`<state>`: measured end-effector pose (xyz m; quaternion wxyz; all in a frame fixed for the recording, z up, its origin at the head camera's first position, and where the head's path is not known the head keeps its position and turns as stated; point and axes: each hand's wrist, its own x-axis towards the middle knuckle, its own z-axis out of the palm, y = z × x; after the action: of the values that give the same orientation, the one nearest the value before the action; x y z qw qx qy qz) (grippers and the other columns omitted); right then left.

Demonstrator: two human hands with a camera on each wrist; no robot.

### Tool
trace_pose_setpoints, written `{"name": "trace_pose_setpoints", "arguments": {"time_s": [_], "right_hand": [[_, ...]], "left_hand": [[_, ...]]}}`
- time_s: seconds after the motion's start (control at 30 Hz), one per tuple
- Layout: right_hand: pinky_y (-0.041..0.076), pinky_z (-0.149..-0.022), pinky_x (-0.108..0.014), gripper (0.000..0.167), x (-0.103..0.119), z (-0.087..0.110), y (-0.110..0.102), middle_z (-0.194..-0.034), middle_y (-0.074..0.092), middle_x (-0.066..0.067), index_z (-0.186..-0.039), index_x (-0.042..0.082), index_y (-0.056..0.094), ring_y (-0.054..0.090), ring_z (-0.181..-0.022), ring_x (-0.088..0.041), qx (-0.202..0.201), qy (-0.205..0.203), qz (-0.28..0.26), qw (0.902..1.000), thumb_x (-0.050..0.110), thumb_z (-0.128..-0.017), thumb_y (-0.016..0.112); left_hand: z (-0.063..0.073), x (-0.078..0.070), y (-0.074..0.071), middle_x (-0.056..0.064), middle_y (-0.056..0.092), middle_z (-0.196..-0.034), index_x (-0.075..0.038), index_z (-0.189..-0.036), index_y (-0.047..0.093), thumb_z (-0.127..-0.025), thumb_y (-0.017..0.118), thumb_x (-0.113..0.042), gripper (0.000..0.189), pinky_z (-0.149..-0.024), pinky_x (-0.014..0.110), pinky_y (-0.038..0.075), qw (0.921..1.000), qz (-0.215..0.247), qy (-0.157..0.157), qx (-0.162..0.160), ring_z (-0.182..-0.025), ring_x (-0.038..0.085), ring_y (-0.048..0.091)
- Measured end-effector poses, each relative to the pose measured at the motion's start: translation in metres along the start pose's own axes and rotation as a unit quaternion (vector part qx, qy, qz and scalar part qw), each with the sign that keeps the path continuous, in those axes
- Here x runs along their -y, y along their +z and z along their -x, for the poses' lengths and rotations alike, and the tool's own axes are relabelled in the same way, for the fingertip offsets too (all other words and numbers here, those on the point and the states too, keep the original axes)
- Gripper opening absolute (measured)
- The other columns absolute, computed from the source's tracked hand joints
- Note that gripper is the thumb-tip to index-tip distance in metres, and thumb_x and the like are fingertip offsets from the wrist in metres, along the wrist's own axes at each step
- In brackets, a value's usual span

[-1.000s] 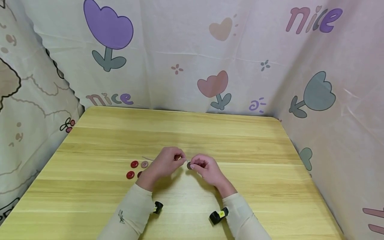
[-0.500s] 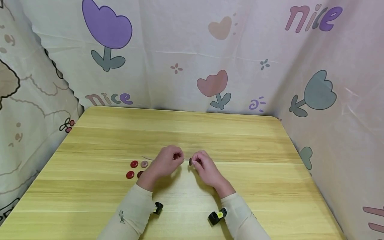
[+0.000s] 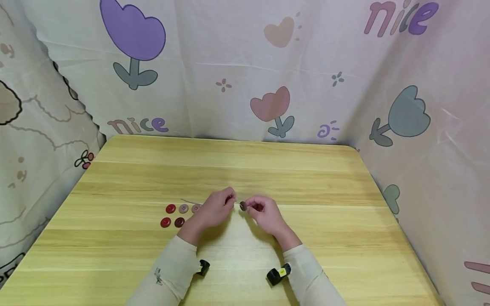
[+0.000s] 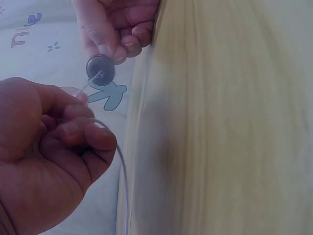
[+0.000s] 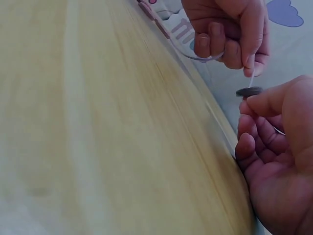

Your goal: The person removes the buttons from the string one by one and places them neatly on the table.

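My left hand [image 3: 218, 207] pinches a thin pale cord [image 4: 123, 169] between thumb and fingertips, with a length of it trailing down below the hand in the left wrist view. A dark round button [image 4: 100, 70] faces it, the cord running taut from the left fingertips into the button's middle. At the button's far side, the right hand [image 3: 265, 213] pinches with thumb and forefinger right at its back and edge. Seen edge-on in the right wrist view, the dark button [image 5: 249, 91] sits just above the right thumb tip. A bit of cord shows behind the right fingers.
Left of the hands, on the wooden table [image 3: 115, 255], lie a red button [image 3: 170, 208], another red button [image 3: 165, 222], a dark red button [image 3: 179, 222] and a pinkish button [image 3: 183, 208]. Another pinkish button [image 3: 196, 208] is partly behind the left hand. Patterned cloth [image 3: 214, 51] hangs behind.
The left hand has shifted slightly, showing more of the buttons beside it. The dark button has turned from edge-on to more face-on in the head view. Both hands keep their pinches.
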<state>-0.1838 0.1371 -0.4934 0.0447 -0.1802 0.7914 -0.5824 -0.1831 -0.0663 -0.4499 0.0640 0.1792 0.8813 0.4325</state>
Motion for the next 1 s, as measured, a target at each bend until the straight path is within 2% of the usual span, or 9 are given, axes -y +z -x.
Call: {"name": "trace_pose_setpoints", "arguments": {"time_s": [0.17, 0.27, 0.43, 0.6, 0.7, 0.77, 1.0], "right_hand": [[0.045, -0.065, -0.023, 0.01, 0.024, 0.003, -0.004, -0.09, 0.069, -0.021, -0.096, -0.009, 0.07, 0.057, -0.073, -0.019, 0.025, -0.016, 0.01, 0.9995, -0.01, -0.093, 0.061], [0.042, -0.063, -0.023, 0.008, 0.037, 0.006, -0.005, -0.088, 0.066, -0.023, -0.096, -0.008, 0.067, 0.052, -0.071, -0.017, 0.046, -0.026, 0.016, 0.9985, -0.008, -0.095, 0.059], [0.041, -0.067, -0.025, 0.01, 0.041, 0.007, -0.005, -0.089, 0.061, -0.027, -0.097, -0.009, 0.063, 0.049, -0.073, -0.014, 0.068, -0.016, 0.005, 0.9976, -0.004, -0.1, 0.054], [0.039, -0.069, -0.027, 0.015, 0.039, 0.008, -0.005, -0.083, 0.053, -0.021, -0.099, -0.012, 0.057, 0.046, -0.072, -0.013, 0.083, 0.004, -0.016, 0.9964, -0.001, -0.104, 0.048], [0.038, -0.067, -0.027, 0.016, 0.039, 0.008, -0.005, -0.079, 0.049, -0.013, -0.1, -0.012, 0.055, 0.044, -0.07, -0.013, 0.088, 0.004, -0.019, 0.9959, 0.0, -0.104, 0.047], [0.038, -0.068, -0.027, 0.017, 0.039, 0.008, -0.006, -0.08, 0.049, -0.014, -0.1, -0.014, 0.055, 0.044, -0.071, -0.013, 0.091, 0.008, -0.019, 0.9957, 0.001, -0.105, 0.047], [0.038, -0.067, -0.028, 0.019, 0.04, 0.009, -0.008, -0.085, 0.049, -0.032, -0.102, -0.014, 0.054, 0.045, -0.07, -0.017, 0.098, 0.018, -0.025, 0.9947, 0.002, -0.105, 0.046]], "left_hand": [[0.0, -0.001, -0.002, 0.006, 0.06, -0.084, -0.005, -0.103, 0.063, -0.104, 0.049, -0.008, 0.015, -0.074, 0.039, 0.045, 0.9998, 0.006, -0.019, 0.002, -0.074, 0.02, 0.052], [0.0, 0.0, -0.003, 0.006, 0.059, -0.081, -0.005, -0.105, 0.064, -0.103, 0.049, -0.008, 0.016, -0.067, 0.037, 0.044, 0.9996, 0.01, -0.024, 0.007, -0.066, 0.018, 0.05], [0.003, 0.003, -0.005, 0.0, 0.042, -0.064, -0.009, -0.109, 0.068, -0.095, 0.062, -0.013, 0.016, -0.052, 0.029, 0.032, 0.9993, 0.016, -0.03, 0.016, -0.053, 0.013, 0.036], [0.005, 0.004, -0.004, -0.003, 0.034, -0.062, -0.017, -0.107, 0.071, -0.085, 0.079, -0.02, 0.024, -0.049, 0.027, 0.028, 0.9994, 0.02, -0.019, 0.021, -0.053, 0.011, 0.032], [0.005, 0.006, -0.002, -0.002, 0.035, -0.063, -0.018, -0.104, 0.072, -0.082, 0.084, -0.021, 0.025, -0.049, 0.026, 0.028, 0.9996, 0.018, -0.008, 0.02, -0.053, 0.011, 0.032], [0.004, 0.007, -0.001, -0.001, 0.037, -0.064, -0.017, -0.103, 0.072, -0.082, 0.084, -0.02, 0.024, -0.049, 0.026, 0.028, 0.9997, 0.015, -0.002, 0.018, -0.053, 0.01, 0.033], [0.004, 0.008, 0.001, 0.003, 0.049, -0.069, -0.017, -0.098, 0.073, -0.081, 0.085, -0.02, 0.021, -0.051, 0.027, 0.029, 0.9999, 0.003, 0.013, 0.007, -0.057, 0.012, 0.035]]}}
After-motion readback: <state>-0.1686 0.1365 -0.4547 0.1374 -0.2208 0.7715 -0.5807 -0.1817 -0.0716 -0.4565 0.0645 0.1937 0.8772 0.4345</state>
